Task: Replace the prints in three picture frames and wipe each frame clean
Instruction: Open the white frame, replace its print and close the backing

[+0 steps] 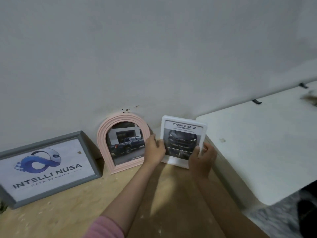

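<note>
Currently, at lower centre, we hold the white frame (183, 140) upright on the wooden surface (82, 210), its top against the wall (154, 57). Our left hand (154, 150) grips its left edge, thumb over the front. Our right hand (203, 157) grips the lower right corner, fingers curled round it. Left of it stand the pink arched frame (103, 143) and the grey frame (89, 152).

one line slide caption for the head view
Both hands, left hand and right hand, hold a white frame upright beside a pink arched frame.
</note>
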Tool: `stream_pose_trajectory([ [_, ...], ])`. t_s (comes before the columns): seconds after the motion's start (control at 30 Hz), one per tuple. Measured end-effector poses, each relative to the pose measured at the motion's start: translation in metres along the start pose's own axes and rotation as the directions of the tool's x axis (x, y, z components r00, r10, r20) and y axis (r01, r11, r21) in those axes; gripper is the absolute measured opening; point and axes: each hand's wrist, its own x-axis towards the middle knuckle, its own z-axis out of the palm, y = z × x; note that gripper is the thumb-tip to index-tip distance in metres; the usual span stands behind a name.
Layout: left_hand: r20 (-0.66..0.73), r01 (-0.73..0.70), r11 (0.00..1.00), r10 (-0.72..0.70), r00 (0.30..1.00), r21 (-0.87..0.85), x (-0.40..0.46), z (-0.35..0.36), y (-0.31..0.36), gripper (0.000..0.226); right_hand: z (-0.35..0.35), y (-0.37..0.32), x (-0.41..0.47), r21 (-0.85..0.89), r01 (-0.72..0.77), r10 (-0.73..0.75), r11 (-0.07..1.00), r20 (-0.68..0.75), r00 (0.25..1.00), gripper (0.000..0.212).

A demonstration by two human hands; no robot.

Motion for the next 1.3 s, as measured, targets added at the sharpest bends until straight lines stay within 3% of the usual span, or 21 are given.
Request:
stream_pose_trajectory([
  [0.17, 0.054, -0.02, 1.0, 0.02, 0.998, -0.01, 0.016, 0.023, 0.002, 0.04, -0.002, 0.023, 0.018, 0.049, -0.143, 0.137, 0.989, 0.113, 0.984, 0.028],
  [0.4, -0.008, 0.036, 0.999, -0.036, 0.999, 0.012, 0.026, 0.035, -0.003, 0.031, 0.0, 0.027, 0.025, 0.072, -0.215, 0.189, 0.974, 0.27, 0.944, 0.016],
  [0.83, -0.036, -0.085, 0.996, 0.085, 0.996, -0.011, -0.012, -0.007, 0.002, 0.027, -0.016, 0.003, 0.019, 0.112, 0.043, -0.059, 0.993, 0.148, 0.987, 0.034],
  [1.1, -0.085, -0.064, 0.997, 0.059, 0.995, -0.053, -0.074, -0.067, -0.028, 0.019, -0.034, -0.024, -0.041, 0.003, -0.021, 0.018, 1.0, 0.345, 0.938, 0.025],
  [1.3, -0.155, 0.08, 0.992, -0.094, 0.983, -0.1, -0.136, -0.133, -0.085, 0.017, -0.037, -0.045, -0.118, -0.015, 0.011, -0.002, 1.0, 0.526, 0.851, 0.025],
])
